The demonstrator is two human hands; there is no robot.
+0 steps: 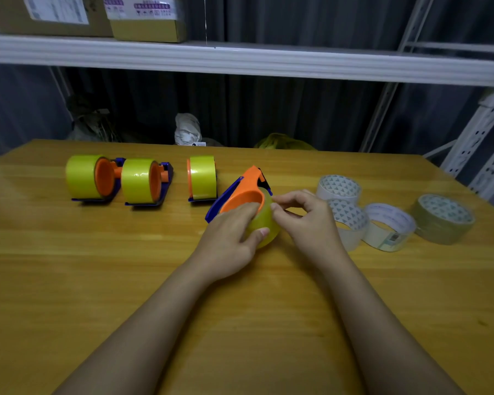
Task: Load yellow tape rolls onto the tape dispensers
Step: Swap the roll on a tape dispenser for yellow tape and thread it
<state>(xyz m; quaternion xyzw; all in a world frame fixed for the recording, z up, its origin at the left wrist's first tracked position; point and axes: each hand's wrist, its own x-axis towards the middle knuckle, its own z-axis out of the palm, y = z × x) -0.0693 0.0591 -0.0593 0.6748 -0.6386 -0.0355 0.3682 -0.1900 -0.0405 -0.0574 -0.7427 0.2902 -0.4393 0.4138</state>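
Observation:
An orange and blue tape dispenser (pixel 247 185) lies tilted at the middle of the wooden table (pixel 126 280) with a yellow tape roll (pixel 264 216) on its orange hub. My left hand (pixel 230 240) grips that roll, fingers over the hub and thumb on the tape's face. My right hand (pixel 303 218) pinches at the roll's right edge with thumb and forefinger; whether a tape end is between them I cannot tell. Three more dispensers stand in a row at the back left, each carrying a yellow roll (pixel 82 176) (pixel 139 181) (pixel 203 176).
Several whitish and clear tape rolls (pixel 338 188) (pixel 388 226) and a brownish roll (pixel 444 219) lie to the right of my hands. A white metal shelf (pixel 240 59) with cardboard boxes runs above the table's far edge. Bags sit behind the table.

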